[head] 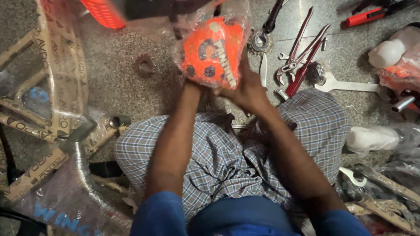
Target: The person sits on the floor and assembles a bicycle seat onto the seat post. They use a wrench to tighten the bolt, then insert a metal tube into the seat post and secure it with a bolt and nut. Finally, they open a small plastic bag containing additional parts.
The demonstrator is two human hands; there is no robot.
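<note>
Both my hands hold an orange bicycle part (pixel 211 52) wrapped in clear plastic, raised above my lap. My left hand (pixel 192 85) grips it from below on the left, mostly hidden behind the wrap. My right hand (pixel 247 89) grips its lower right side. The part has dark round spots and a white patch. My legs in checked cloth (pixel 222 151) are folded beneath my arms.
A bicycle frame (pixel 48 94) wrapped in brown paper and bubble wrap lies at the left. Pliers (pixel 298 59), a flat spanner (pixel 344 84), a sprocket (pixel 259 41) and red-handled tools (pixel 383 5) lie on the stone floor. More wrapped parts (pixel 406 72) sit at the right.
</note>
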